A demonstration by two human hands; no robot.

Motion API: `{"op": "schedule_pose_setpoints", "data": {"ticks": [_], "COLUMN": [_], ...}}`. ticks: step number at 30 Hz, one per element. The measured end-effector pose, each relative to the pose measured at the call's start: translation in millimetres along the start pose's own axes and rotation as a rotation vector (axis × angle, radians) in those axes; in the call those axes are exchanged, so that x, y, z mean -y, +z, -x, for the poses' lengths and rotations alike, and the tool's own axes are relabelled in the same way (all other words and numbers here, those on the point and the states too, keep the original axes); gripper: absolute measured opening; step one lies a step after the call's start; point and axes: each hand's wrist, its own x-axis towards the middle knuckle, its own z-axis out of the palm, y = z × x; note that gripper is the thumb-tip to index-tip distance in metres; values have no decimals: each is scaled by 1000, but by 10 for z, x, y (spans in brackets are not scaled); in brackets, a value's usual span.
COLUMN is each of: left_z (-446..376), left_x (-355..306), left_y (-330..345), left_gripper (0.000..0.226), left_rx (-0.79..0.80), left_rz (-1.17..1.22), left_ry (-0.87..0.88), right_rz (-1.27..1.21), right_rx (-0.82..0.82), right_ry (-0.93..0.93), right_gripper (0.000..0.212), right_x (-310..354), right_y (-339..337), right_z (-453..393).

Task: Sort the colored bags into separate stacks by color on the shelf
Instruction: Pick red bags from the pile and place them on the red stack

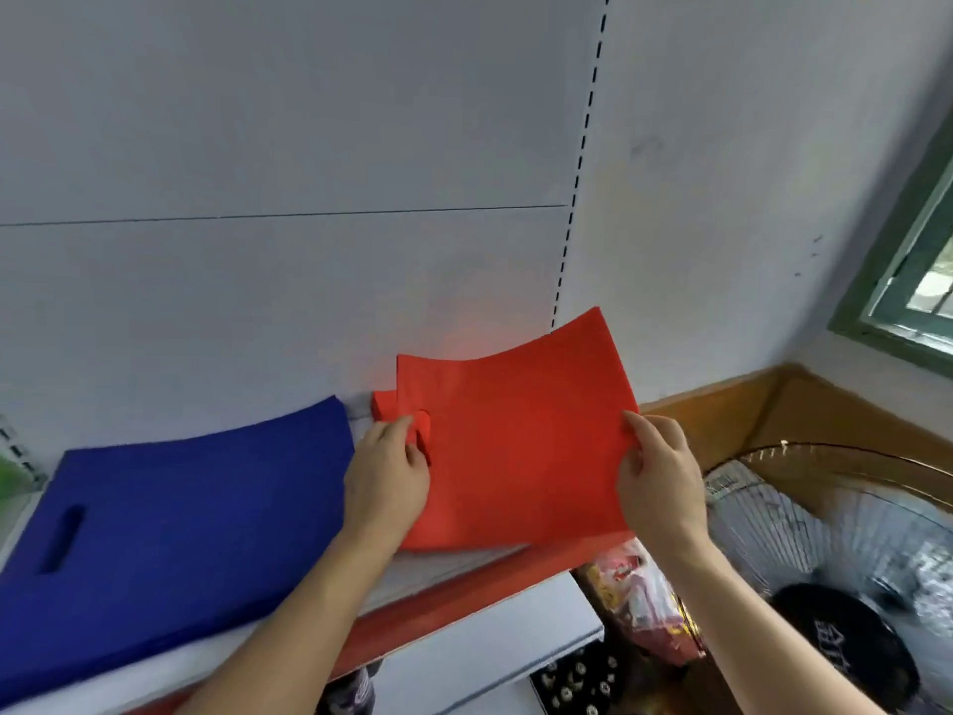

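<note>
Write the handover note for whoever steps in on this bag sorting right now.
Left hand: grips the top red bag at its handle cutout edge.
Right hand: pinches the same bag's right edge.
The red bag is held, curved, just over the red stack on the shelf.
Blue stack lies to the left, apart from the red.
Done: blue and red each have a stack.
Left: lay this bag flat and square it.

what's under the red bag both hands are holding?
A red stack peeks out at the far left corner beneath the red bag, on the shelf. How many bags lie in it is covered.
</note>
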Motion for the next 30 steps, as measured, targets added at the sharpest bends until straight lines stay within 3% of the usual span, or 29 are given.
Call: {"op": "schedule_pose_setpoints", "data": {"ticks": [4, 11, 19, 25, 30], "left_z": [-25, 20, -5, -47, -66], "left_x": [-43, -147, -223, -297, -335], "left_y": [111, 255, 328, 367, 348], "left_gripper": [36, 39, 86, 80, 80], "left_rx": [-49, 0, 192, 247, 250], "left_rz": [-117, -335, -482, -607, -599], "left_ry": [-95, -234, -317, -319, -350], "right_rz": [5, 97, 252, 375, 417], "right_rx": [155, 402, 507, 683, 692], "right_ry": [-103, -169, -164, -162, -174], "right_gripper": [52, 52, 43, 73, 80], "right_x": [-157, -382, -464, -403, -382], "right_y": [255, 678, 820, 786, 715], "right_z": [-502, -954, -1007, -1015, -1052]}}
